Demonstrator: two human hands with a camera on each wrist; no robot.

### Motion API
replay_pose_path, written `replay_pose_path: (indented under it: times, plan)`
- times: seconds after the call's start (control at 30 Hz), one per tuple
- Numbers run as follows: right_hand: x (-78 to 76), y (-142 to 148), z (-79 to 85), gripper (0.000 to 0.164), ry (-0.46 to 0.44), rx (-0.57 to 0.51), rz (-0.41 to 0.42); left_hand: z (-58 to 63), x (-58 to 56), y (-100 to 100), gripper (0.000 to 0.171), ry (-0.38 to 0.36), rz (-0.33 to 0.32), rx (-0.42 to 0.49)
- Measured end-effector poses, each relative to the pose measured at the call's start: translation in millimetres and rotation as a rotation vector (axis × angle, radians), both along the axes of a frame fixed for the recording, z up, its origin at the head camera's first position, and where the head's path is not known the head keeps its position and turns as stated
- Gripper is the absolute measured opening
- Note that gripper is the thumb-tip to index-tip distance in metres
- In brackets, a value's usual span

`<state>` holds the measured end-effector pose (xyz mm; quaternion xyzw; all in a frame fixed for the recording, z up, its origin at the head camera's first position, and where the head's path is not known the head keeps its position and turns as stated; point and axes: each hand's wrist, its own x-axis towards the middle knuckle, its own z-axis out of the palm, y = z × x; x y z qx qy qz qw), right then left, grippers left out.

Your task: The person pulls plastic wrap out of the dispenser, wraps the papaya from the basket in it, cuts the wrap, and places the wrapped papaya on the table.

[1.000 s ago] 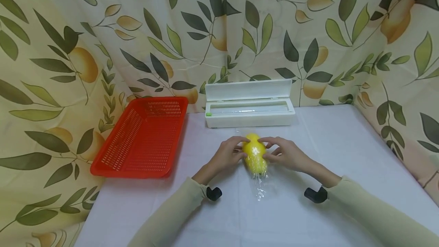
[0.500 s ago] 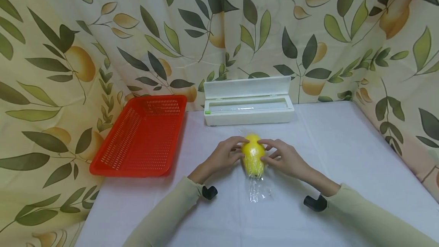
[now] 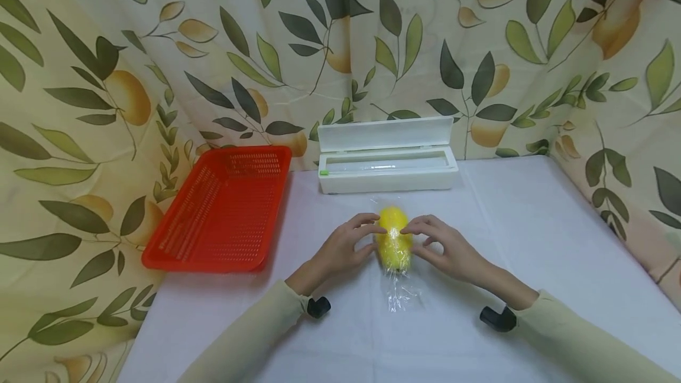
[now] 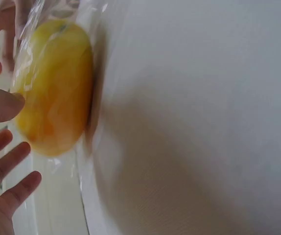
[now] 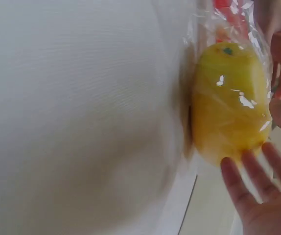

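Note:
A yellow fruit that looks like a mango (image 3: 395,247) lies on the white table, wrapped in clear cling film. A loose tail of the film (image 3: 399,297) spreads towards the person. At the fruit's left side is my left hand (image 3: 343,247), its thumb tip (image 4: 17,101) at the film and its other fingers spread apart. My right hand (image 3: 452,250) is at the opposite side, fingertips close to or touching the film; its fingers (image 5: 238,186) are spread around the far end. Neither hand curls round the fruit.
Behind the fruit stands a long white cling film box (image 3: 388,182) with its lid raised and a roll inside. A red plastic basket (image 3: 213,265) sits at the left. A leaf-patterned curtain (image 3: 298,64) encloses the table's back and sides.
Both hands have shifted slightly, with their fingers lifting and spreading more from the fruit. The film tail now lies flatter and wider in front. The fruit stays in about the same place.

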<state>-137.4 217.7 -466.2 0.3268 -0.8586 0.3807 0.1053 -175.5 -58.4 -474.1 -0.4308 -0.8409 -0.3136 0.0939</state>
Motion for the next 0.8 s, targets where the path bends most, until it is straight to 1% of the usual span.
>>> replay_pose_path:
  times: [0.1,0.2,0.3,0.4,0.5,0.57,0.7,0.8]
  plan:
    - [5.2,4,-1.3,0.046,0.04,0.053,0.051,-2.0,9.5,-3,0.032,0.05,-0.042,-0.011]
    - [11.4,9,-2.0,0.055,0.035,0.117,0.103,-3.5,18.2,-8,0.031,0.083,-0.086,-0.038]
    - [16.6,13,-2.2,0.064,0.025,0.165,0.144,-4.5,23.1,-11,0.037,0.064,-0.137,-0.053]
    - [19.6,16,-2.3,0.071,0.038,0.192,0.158,-5.2,24.0,-11,0.048,0.036,-0.175,-0.079]
    - [21.3,16,-2.3,0.069,0.057,0.201,0.154,-6.7,23.9,-9,0.059,0.04,-0.196,-0.126]
    - [22.5,15,-2.2,0.066,0.062,0.196,0.153,-7.2,24.7,-8,0.062,0.059,-0.202,-0.161]
    - [25.8,12,-2.3,0.061,0.067,0.187,0.153,-6.7,28.2,-4,0.062,0.073,-0.198,-0.197]
    - [28.1,10,-3.3,0.055,0.064,0.174,0.148,-7.4,30.1,-2,0.056,0.066,-0.188,-0.194]
